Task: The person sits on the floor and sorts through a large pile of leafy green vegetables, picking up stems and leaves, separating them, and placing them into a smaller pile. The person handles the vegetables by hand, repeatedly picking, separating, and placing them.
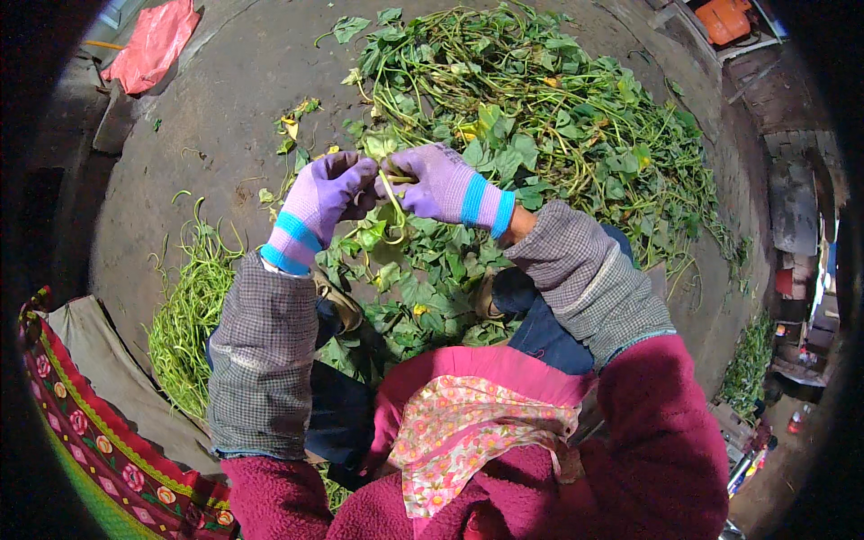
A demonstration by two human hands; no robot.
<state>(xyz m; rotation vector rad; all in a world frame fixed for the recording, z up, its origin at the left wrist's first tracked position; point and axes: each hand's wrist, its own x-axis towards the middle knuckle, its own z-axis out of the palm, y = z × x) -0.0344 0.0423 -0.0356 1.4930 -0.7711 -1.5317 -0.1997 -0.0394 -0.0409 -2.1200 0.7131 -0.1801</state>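
Observation:
Both my hands wear purple-coated knit gloves with blue bands and meet above the ground in front of me. My left hand [329,190] pinches near the top of a green leafy stem [393,202], its fingertips close to my right hand. Around the same stem my right hand [428,179] is closed, with pale stalk ends poking past the fingers. A pale green leaf [380,145] shows just above the fingertips. Loose green leaves [432,283] lie between my feet. How the fingers grip underneath is partly hidden.
A big heap of leafy vines [540,101] spreads ahead and to the right. Bare green stems [192,310] are piled at my left. A pink plastic sheet [154,46] lies at far left, and a floral-patterned textile [115,452] at lower left. More greenery [748,364] sits at far right.

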